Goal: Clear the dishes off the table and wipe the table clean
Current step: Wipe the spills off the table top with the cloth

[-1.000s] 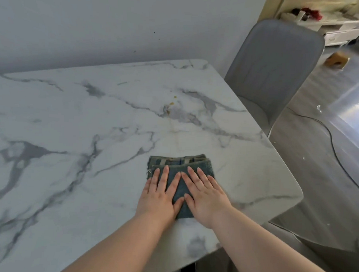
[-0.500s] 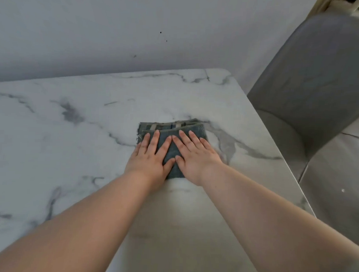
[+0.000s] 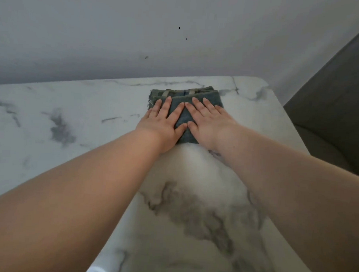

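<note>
A folded blue-grey cloth (image 3: 185, 96) lies flat on the white marble table (image 3: 53, 115), close to its far edge by the wall. My left hand (image 3: 164, 124) presses down on the cloth's left half with straight, spread fingers. Beside it, thumbs nearly touching, my right hand (image 3: 209, 121) presses the right half the same way. Both arms are stretched far forward over the table. The near part of the cloth is hidden under my palms. No dishes are in view.
A grey wall (image 3: 117, 32) with a few dark specks rises right behind the table's far edge. A grey upholstered chair (image 3: 334, 112) stands past the table's right edge.
Both hands have pushed the cloth away from me across the table, from near the front edge to close by the wall. The yellow crumbs seen earlier no longer show.
</note>
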A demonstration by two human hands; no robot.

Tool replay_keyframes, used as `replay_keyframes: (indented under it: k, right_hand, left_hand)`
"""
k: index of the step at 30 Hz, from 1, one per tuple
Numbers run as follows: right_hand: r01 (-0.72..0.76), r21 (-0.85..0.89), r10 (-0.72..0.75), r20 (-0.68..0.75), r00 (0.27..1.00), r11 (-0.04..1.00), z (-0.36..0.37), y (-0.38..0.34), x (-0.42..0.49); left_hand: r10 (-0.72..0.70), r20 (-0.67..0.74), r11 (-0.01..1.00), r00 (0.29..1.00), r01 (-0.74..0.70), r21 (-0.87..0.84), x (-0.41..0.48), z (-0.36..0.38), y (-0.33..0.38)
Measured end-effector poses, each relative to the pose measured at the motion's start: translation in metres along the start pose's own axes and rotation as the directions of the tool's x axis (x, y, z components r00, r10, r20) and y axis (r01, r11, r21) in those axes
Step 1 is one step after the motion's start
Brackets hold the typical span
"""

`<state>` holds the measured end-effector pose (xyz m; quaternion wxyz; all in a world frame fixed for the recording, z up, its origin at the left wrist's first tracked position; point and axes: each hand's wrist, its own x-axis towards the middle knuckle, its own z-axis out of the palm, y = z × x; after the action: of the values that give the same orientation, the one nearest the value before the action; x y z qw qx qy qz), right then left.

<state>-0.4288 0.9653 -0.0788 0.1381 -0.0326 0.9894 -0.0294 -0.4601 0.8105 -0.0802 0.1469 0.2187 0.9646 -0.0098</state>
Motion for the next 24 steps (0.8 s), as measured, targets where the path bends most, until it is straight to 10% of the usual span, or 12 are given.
replay_keyframes:
  k: [24]
  right_hand:
    - [-0.064, 0.007, 0.064, 0.013, 0.998, 0.998, -0.018, 0.014, 0.062]
  left_hand:
    - [-0.086, -0.042, 0.996, 0.995, 0.087, 0.029, 0.065, -0.017, -0.004]
